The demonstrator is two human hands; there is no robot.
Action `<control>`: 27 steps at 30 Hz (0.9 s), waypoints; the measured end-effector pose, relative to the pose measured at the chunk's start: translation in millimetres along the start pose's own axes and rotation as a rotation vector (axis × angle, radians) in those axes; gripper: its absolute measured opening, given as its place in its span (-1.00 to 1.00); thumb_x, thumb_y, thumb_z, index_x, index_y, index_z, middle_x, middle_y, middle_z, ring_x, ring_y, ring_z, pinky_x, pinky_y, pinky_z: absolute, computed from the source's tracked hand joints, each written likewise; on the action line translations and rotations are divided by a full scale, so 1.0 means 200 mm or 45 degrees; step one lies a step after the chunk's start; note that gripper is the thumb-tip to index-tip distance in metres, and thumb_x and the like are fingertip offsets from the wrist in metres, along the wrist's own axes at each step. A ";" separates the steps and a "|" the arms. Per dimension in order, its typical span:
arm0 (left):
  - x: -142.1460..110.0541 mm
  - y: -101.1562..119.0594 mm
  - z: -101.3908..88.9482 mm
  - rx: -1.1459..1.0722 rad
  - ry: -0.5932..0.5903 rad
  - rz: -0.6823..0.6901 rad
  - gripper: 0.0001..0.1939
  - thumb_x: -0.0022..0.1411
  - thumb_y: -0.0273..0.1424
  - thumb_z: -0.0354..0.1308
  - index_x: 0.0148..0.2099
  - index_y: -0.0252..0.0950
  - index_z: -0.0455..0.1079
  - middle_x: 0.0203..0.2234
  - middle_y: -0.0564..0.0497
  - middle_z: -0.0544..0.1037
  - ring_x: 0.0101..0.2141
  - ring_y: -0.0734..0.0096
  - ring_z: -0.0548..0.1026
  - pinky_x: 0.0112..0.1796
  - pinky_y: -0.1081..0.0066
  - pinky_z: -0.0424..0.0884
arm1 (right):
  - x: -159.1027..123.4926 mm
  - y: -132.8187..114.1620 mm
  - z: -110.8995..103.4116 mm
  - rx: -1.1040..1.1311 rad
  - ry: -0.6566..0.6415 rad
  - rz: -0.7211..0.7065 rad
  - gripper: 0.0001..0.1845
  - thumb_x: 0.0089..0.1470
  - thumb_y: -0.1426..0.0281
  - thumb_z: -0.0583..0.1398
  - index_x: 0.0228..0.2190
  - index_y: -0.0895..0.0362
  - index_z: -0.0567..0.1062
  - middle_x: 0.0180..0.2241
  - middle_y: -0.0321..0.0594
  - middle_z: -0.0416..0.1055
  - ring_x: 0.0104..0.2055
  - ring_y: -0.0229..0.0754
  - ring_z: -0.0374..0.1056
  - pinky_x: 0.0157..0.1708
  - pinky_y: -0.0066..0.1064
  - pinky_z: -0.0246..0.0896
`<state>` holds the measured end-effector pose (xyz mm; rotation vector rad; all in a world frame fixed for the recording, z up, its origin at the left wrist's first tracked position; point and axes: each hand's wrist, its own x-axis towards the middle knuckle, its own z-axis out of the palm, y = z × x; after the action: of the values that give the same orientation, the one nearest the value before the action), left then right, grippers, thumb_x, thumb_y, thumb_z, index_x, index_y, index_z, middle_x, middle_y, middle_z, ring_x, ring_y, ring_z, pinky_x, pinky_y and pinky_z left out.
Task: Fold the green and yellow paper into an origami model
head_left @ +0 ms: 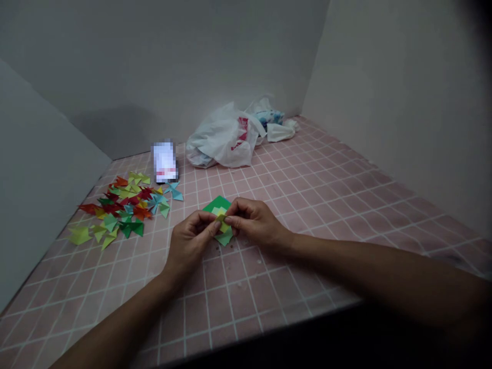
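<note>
Between my two hands is a small folded piece of yellow origami paper (222, 221). My left hand (193, 238) pinches its left side between thumb and fingers. On the other side, the thumb and bent forefinger of my right hand (255, 221) pinch the right edge. Under the yellow piece lie green paper squares (218, 203), a darker sheet behind and paler ones in front, partly hidden by the hands. Left of my hands spreads a heap of folded paper figures (128, 221) in red, orange, yellow, green and light blue.
A lit phone (164, 161), its screen blurred out, leans upright behind the paper figures. White plastic bags (226, 136) with red print sit at the back, beside a blue-and-white packet (271, 117). Pale walls border the pink checked tabletop (326, 195) at the left, back and right.
</note>
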<state>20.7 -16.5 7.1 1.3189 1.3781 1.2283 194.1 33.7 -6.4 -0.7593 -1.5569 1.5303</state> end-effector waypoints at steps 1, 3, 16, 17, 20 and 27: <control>0.00 0.00 0.00 0.004 0.010 0.000 -0.87 0.10 -0.35 0.37 -0.34 -0.27 0.52 -0.50 0.07 0.59 -0.47 0.48 0.53 -0.40 0.51 0.45 | 0.00 0.00 0.00 0.010 -0.002 0.002 -0.85 0.05 0.37 0.28 -0.47 0.14 0.43 -0.57 -0.37 0.36 -0.54 -0.34 0.28 -0.50 -0.46 0.16; 0.00 0.00 0.00 -0.011 0.020 0.003 -0.87 0.09 -0.34 0.38 -0.34 -0.27 0.52 -0.48 0.07 0.60 -0.45 0.48 0.54 -0.39 0.50 0.46 | 0.00 0.00 0.00 0.037 0.002 0.027 -0.85 0.05 0.37 0.29 -0.47 0.14 0.43 -0.58 -0.38 0.36 -0.55 -0.35 0.27 -0.51 -0.46 0.15; 0.04 -0.03 -0.06 0.143 -0.010 0.401 -0.78 0.27 -0.41 0.26 -0.03 -0.20 0.48 -0.15 0.00 0.55 -0.15 0.35 0.56 -0.12 0.34 0.52 | 0.04 -0.01 -0.03 0.737 -0.037 0.505 -0.69 -0.14 0.37 0.44 -0.48 0.18 0.41 -0.65 -0.39 0.37 -0.61 -0.39 0.26 -0.56 -0.52 0.22; 0.04 -0.03 -0.06 0.198 -0.041 0.499 -0.76 0.27 -0.43 0.26 -0.01 -0.19 0.48 -0.13 -0.01 0.54 -0.11 0.34 0.55 -0.08 0.32 0.51 | 0.04 -0.02 -0.03 0.759 -0.051 0.520 -0.68 -0.16 0.38 0.46 -0.48 0.19 0.42 -0.65 -0.39 0.37 -0.60 -0.39 0.27 -0.56 -0.53 0.23; 0.05 -0.04 -0.07 0.390 -0.132 0.772 -0.76 0.29 -0.52 0.22 -0.01 -0.18 0.49 -0.18 -0.01 0.56 -0.12 0.35 0.53 -0.05 0.30 0.48 | 0.04 -0.02 -0.03 0.804 -0.099 0.558 -0.66 -0.18 0.38 0.48 -0.48 0.21 0.43 -0.64 -0.37 0.38 -0.61 -0.40 0.26 -0.57 -0.53 0.25; 0.05 -0.03 -0.08 0.572 -0.178 0.891 -0.79 0.26 -0.59 0.21 -0.15 -0.20 0.56 -0.27 0.00 0.61 -0.20 0.37 0.56 -0.15 0.38 0.47 | 0.04 0.02 -0.03 0.793 -0.227 0.640 -0.69 -0.12 0.37 0.46 -0.45 0.21 0.45 -0.62 -0.38 0.37 -0.62 -0.41 0.24 -0.57 -0.52 0.25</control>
<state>2.1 -7.4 4.4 2.2896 1.1591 1.2567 195.2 44.1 -9.6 -0.6821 -0.9304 2.3485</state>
